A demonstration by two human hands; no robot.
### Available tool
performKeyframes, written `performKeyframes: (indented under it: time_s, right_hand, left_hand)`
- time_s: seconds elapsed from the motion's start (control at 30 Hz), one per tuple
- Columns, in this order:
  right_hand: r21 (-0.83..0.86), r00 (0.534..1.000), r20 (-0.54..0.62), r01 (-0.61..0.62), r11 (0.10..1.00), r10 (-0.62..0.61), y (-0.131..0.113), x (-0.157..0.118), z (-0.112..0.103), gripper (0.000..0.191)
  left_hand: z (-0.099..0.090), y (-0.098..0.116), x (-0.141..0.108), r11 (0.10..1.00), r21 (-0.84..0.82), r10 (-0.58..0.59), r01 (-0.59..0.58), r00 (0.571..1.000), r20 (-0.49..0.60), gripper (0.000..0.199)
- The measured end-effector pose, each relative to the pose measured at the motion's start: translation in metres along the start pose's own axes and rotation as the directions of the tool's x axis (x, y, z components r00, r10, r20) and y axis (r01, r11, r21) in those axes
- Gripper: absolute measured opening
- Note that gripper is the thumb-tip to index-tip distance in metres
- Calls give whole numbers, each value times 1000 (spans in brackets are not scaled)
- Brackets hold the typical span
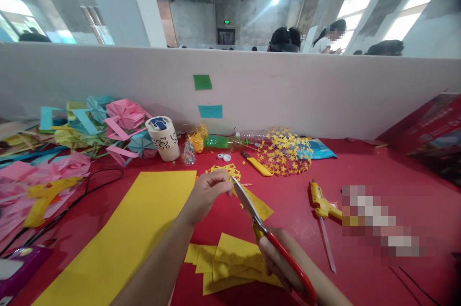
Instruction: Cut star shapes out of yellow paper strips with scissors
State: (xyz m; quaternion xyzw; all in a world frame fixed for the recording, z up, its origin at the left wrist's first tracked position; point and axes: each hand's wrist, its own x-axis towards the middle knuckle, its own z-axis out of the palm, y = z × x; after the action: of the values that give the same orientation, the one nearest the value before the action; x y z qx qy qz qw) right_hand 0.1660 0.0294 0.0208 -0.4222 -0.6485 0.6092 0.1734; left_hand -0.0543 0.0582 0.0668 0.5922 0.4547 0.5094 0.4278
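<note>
My right hand [279,253] grips a pair of red-handled scissors [252,210], whose blades point up and to the left. At the blade tips, the fingers of my left hand [212,190] are pinched together; a speck of yellow shows there, but what they hold is too small to make out. Partly behind the blades is a yellow paper piece [262,205]. Just beyond my left hand lies a patch of yellow star cut-outs [226,169]. Below my hands, several yellow paper pieces [230,263] overlap on the red table [288,195].
A large yellow sheet [144,219] covers the left. Glue guns [319,202] lie on both sides, cords trailing. Along the back are folded paper flowers [124,114], a white cup [163,140], a yellow cutter [259,165] and star-covered plastic [288,154], before a white partition [288,94].
</note>
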Motion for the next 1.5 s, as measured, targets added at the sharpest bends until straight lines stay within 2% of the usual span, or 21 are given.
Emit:
performKeyframes:
  time_s: [0.17,0.27,0.33,0.37,0.5,0.57,0.63,0.73,0.8,0.9,1.0,1.07,1.1,1.3,1.5]
  right_hand:
    - [5,1000,-20,14,1000,-13,2,0,1,49]
    - [43,997,-69,42,998,-39,7,0,5,51]
    - [106,987,-146,81,991,-65,10,1,4,51]
    - [135,971,-222,117,984,-85,12,1,1,49]
    - [113,881,-447,226,968,-153,17,9,-18,41]
    - [101,865,-471,251,963,-176,19,14,-27,41]
    - [76,883,-424,256,964,-202,20,18,-31,37]
    - [73,893,-418,216,974,-167,19,22,-27,28]
    - [78,888,-424,234,969,-180,16,22,-23,23]
    - [105,877,-465,193,975,-124,11,20,-24,17]
    - [118,826,-551,219,969,-120,9,17,-33,18]
    - [110,799,-584,254,961,-144,9,16,-39,17]
    - [105,793,-590,259,960,-150,9,16,-42,17]
    - [80,822,-549,231,970,-151,15,21,-37,13]
    - [92,854,-510,171,981,-101,13,22,-30,13]
  left_hand:
    - [0,-2,0,1000,-10,-8,8,1000,-9,26]
    - [-1,-6,1,1000,-28,-8,7,1000,-14,27]
    - [-2,-9,2,998,-50,-28,27,1000,-10,27]
    - [-2,-12,2,997,-63,-49,49,999,-4,26]
    - [3,-19,4,982,-91,-160,163,986,35,25]
    - [8,-21,4,977,-86,-191,196,980,63,25]
    - [16,-22,3,973,-82,-208,216,973,97,25]
    - [28,-24,1,970,-66,-220,232,963,155,24]
    - [31,-26,0,974,-19,-219,227,957,188,23]
    - [27,-33,2,974,156,-190,162,964,185,25]
    - [20,-46,6,930,349,-182,113,968,173,26]
    - [21,-57,9,765,643,-188,5,958,217,28]
    - [24,-63,9,728,686,-188,-16,957,221,27]
    - [46,-88,8,621,778,-156,-93,958,239,24]
    - [35,-91,13,598,799,-171,-68,963,209,22]
